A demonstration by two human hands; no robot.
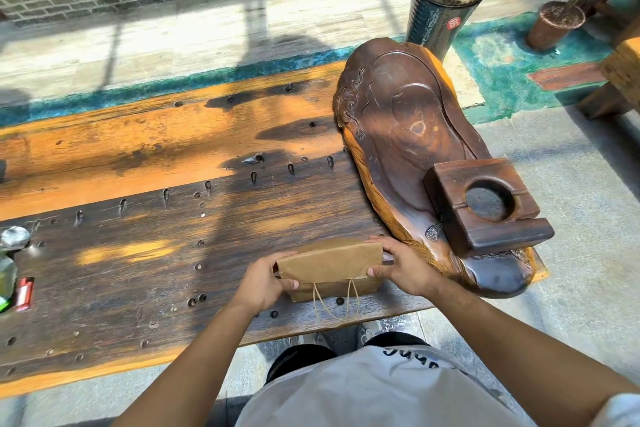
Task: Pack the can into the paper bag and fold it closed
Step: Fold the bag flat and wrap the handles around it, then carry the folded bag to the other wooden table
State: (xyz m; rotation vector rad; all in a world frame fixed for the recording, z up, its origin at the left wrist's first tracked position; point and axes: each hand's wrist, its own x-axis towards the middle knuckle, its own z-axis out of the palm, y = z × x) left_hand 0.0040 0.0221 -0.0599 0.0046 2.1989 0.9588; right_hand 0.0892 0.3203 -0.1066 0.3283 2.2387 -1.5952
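Note:
A brown paper bag (329, 263) lies on the wooden table (138, 253) near its front edge, its top folded over toward me. Twine handles (334, 302) hang from under the fold. My left hand (265, 282) grips the bag's left end, thumb on the front. My right hand (401, 265) holds the right end, fingers pressing the fold down. The can is not visible; I cannot tell whether it is inside the bag.
A large carved dark wooden tray (408, 135) lies right of the bag, with a square wooden block (485, 204) on it. A red lighter (25, 293) and shiny items (14, 237) sit at the table's left edge. Two potted plants (446, 3) stand behind.

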